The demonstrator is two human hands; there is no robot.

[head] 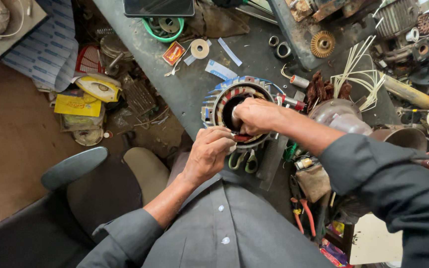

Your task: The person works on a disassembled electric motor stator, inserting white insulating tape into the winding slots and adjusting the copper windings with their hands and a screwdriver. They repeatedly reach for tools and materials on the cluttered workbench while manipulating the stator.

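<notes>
both hands (234,134) pinch wires at the near rim of the motor stator (217,101).

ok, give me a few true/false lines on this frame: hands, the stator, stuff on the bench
1. Both hands are on the ring-shaped stator. True: the left hand is at its near rim, the right hand over its bore.
2. The stator lies on the floor. False: it sits at the edge of the grey bench.
3. A roll of tape lies on the bench beyond the stator. True.
4. The brass-coloured gear is in the right hand. False: it lies far off at the back of the bench.
5. Green-handled scissors lie by the left hand. True.
</notes>
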